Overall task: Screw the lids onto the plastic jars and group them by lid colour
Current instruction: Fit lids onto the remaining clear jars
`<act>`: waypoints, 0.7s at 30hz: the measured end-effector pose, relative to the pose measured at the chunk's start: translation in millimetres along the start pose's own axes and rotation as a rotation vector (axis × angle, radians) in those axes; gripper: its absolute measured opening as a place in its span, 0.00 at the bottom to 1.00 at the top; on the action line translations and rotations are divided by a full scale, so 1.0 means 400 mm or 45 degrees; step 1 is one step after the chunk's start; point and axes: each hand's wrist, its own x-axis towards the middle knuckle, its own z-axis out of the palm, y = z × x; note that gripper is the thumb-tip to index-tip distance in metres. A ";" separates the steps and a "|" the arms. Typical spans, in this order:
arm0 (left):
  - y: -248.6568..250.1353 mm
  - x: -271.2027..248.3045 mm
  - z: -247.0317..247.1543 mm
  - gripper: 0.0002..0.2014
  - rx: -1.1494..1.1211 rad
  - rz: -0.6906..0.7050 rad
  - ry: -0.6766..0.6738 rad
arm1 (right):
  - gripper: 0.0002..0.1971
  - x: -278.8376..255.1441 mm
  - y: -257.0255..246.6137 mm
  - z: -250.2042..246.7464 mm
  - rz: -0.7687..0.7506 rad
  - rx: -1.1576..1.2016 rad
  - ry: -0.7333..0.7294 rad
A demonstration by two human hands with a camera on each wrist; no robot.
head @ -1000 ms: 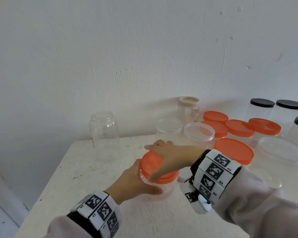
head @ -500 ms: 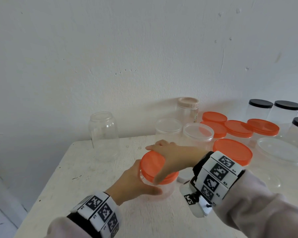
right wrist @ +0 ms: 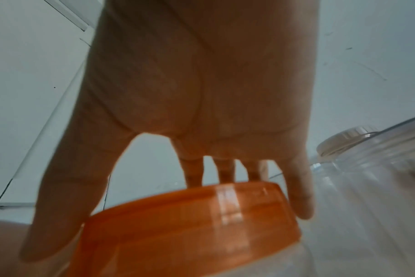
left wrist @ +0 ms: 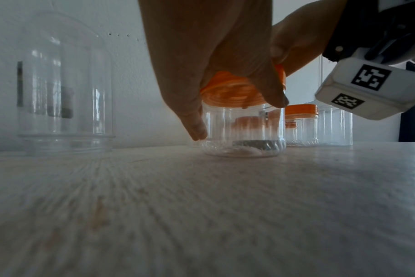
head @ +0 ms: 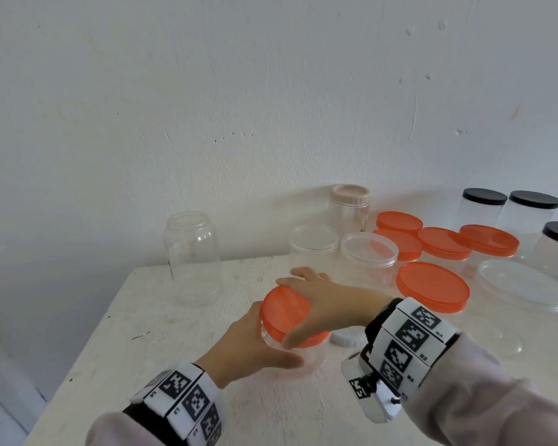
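Note:
A small clear plastic jar (head: 306, 357) stands on the white table (head: 161, 323) near its left front. An orange lid (head: 282, 312) sits on the jar's mouth, tilted toward me on the left. My left hand (head: 248, 346) grips the jar's side, thumb across the front. My right hand (head: 322, 300) is spread over the lid from the right, thumb on the near rim and fingers over the far rim. In the left wrist view the jar (left wrist: 242, 135) stands under the lid (left wrist: 228, 91). In the right wrist view the fingers (right wrist: 296, 187) hook over the lid (right wrist: 190, 224).
A tall open clear jar (head: 192, 255) stands at the back left. Behind are a beige-lidded jar (head: 350, 204), two clear-lidded jars (head: 369, 252), several orange-lidded jars (head: 432, 284) and black-lidded jars (head: 484, 204). A small white lid (head: 347, 338) lies beside my right wrist. The table's left edge is close.
My right hand has turned slightly on the orange lid, thumb sliding along the near rim. My left hand keeps hold of the jar in the same place.

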 end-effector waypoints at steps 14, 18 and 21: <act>-0.001 0.003 -0.001 0.52 0.016 -0.006 -0.006 | 0.50 0.010 -0.009 0.008 0.016 -0.139 0.004; -0.002 0.005 -0.001 0.53 0.037 -0.020 -0.008 | 0.45 0.004 -0.004 -0.015 -0.099 -0.096 -0.080; -0.007 0.009 0.000 0.53 0.025 -0.015 -0.016 | 0.46 0.007 -0.008 -0.007 -0.062 -0.126 0.007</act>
